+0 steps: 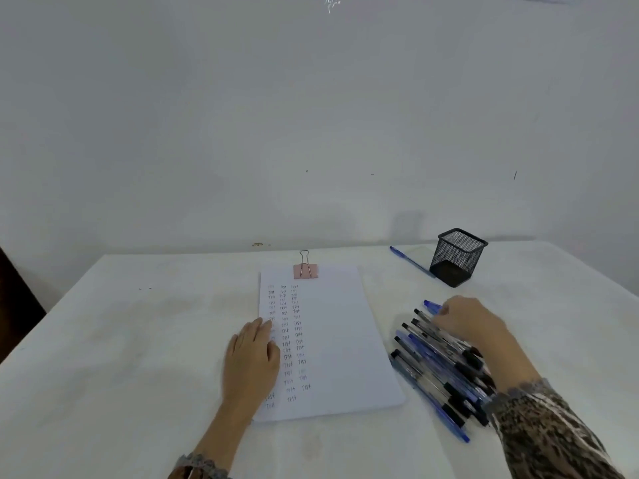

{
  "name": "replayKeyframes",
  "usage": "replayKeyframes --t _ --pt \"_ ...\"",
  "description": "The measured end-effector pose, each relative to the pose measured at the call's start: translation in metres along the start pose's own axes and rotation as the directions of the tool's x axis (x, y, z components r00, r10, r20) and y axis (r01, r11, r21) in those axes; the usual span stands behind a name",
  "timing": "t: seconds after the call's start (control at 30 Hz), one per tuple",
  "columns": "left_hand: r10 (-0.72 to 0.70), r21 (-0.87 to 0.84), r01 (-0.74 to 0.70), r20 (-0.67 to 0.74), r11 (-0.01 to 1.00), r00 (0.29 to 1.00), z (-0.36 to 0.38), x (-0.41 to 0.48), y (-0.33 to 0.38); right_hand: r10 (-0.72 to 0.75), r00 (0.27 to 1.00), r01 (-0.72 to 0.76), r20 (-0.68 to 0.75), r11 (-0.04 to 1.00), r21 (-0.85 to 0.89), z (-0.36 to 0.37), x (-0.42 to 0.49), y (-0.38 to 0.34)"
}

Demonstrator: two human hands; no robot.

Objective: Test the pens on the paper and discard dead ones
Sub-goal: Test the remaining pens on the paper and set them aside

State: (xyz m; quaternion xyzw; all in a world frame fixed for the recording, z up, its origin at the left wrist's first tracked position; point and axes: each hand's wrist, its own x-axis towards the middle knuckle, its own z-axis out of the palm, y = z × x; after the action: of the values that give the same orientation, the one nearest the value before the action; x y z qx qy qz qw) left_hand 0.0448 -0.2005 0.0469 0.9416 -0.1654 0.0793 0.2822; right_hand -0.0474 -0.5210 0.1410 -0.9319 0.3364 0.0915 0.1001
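"What is the cup (453, 261) made of?"
"Black wire mesh, metal. The clip (305, 270) has thin shiny wire loops too."
"And the pens (432, 368)?"
"Clear, glossy plastic."
"The paper (339, 340)?"
"Smooth, matt, white. The sleeve (546, 430) is patterned cloth."

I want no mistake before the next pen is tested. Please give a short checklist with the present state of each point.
1. White paper sheet held flat by left hand: ok.
2. Pink binder clip on sheet's top edge: ok.
3. Blank space on sheet's right side: ok.
4. Right hand at pile of blue and black plastic pens: ok.
5. One pen gripped: cannot tell.
6. Black wire-mesh cup upright: ok.
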Motion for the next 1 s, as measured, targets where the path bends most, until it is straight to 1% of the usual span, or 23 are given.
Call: replayKeyframes --t 0.07,0.13,0.2,0.23,0.27,0.33,0.37,0.4,0.53,0.6,0.67,0.7,0.73,0.77,0.8,0.83,0.87,0.9,0.93,0.97,1.0 --pt "0.009 0.010 -0.009 -0.023 1.000 1.000 0.001 0.000 -0.001 0.005 1.000 -0.004 -0.016 0.999 0.043 -0.017 0.022 -0.006" --pt "0.021 0.020 -0.020 -0.031 1.000 0.999 0.002 0.000 -0.001 -0.021 0.995 0.029 -0.096 0.996 0.088 -0.029 0.049 -0.018" --pt "0.019 0.039 -0.018 -0.026 0.999 0.999 0.003 0.001 -0.002 -0.083 0.976 0.096 -0.204 0.994 0.057 -0.030 0.077 -0.031" --pt "0.012 0.044 -0.011 -0.032 0.999 0.999 0.003 0.001 -0.002 -0.128 0.964 0.138 -0.232 0.990 0.030 -0.028 0.090 -0.037" --pt "0.011 0.051 -0.008 -0.040 0.999 0.999 0.004 0.001 -0.003 -0.175 0.958 0.182 -0.228 0.983 0.010 -0.025 0.100 -0.042" --pt "0.010 0.075 -0.007 -0.043 0.997 0.999 0.005 0.003 -0.005 -0.240 0.961 0.248 -0.138 0.967 0.048 -0.015 0.124 -0.047" --pt "0.005 0.087 -0.002 -0.033 0.996 0.999 0.006 0.004 -0.006 -0.248 0.964 0.256 -0.099 0.964 0.071 -0.007 0.136 -0.047" --pt "-0.007 0.092 0.008 -0.013 0.996 1.000 0.005 0.004 -0.006 -0.236 0.968 0.241 -0.085 0.969 0.055 -0.001 0.145 -0.048" --pt "-0.027 0.121 0.025 0.019 0.992 0.999 0.006 0.005 -0.007 -0.176 0.963 0.144 -0.206 0.977 -0.159 0.014 0.160 -0.048" --pt "-0.022 0.094 0.021 0.003 0.995 1.000 0.006 0.005 -0.005 -0.203 0.931 0.134 -0.304 0.963 -0.234 0.017 0.157 -0.049" --pt "-0.012 0.069 0.012 -0.007 0.998 1.000 0.005 0.005 -0.003 -0.296 0.848 0.182 -0.440 0.942 -0.283 0.020 0.155 -0.053" --pt "-0.012 0.064 0.012 -0.006 0.998 1.000 0.005 0.004 -0.002 -0.314 0.826 0.188 -0.468 0.936 -0.297 0.021 0.156 -0.054" --pt "-0.011 0.057 0.012 -0.006 0.998 1.000 0.003 0.004 -0.001 -0.287 0.863 0.182 -0.416 0.945 -0.273 0.021 0.152 -0.057" --pt "-0.012 0.044 0.013 -0.010 0.999 1.000 0.001 0.004 0.000 -0.236 0.915 0.165 -0.328 0.959 -0.229 0.020 0.150 -0.059" --pt "-0.015 0.026 0.015 -0.019 1.000 1.000 0.000 0.004 0.001 -0.209 0.945 0.175 -0.253 0.973 -0.151 0.016 0.145 -0.061" --pt "-0.019 0.012 0.019 -0.028 1.000 0.999 0.000 0.003 0.002 -0.212 0.948 0.210 -0.236 0.977 -0.033 0.012 0.143 -0.064" --pt "-0.024 -0.001 0.024 -0.034 1.000 0.999 0.000 0.003 0.002 -0.222 0.943 0.259 -0.249 0.958 0.127 0.004 0.136 -0.069" --pt "-0.024 -0.010 0.024 -0.039 1.000 0.999 0.000 0.002 0.002 -0.226 0.938 0.308 -0.263 0.892 0.331 -0.003 0.125 -0.077" --pt "-0.019 -0.013 0.019 -0.041 1.000 0.999 0.000 0.002 0.001 -0.230 0.942 0.332 -0.245 0.753 0.568 -0.013 0.110 -0.084" --pt "-0.013 -0.011 0.012 -0.034 1.000 0.999 0.001 0.002 0.001 -0.263 0.948 0.297 -0.178 0.533 0.793 -0.020 0.092 -0.093" --pt "-0.011 -0.006 0.011 -0.020 1.000 1.000 0.001 0.001 0.000 -0.334 0.937 0.201 -0.103 0.275 0.940 -0.026 0.074 -0.100"
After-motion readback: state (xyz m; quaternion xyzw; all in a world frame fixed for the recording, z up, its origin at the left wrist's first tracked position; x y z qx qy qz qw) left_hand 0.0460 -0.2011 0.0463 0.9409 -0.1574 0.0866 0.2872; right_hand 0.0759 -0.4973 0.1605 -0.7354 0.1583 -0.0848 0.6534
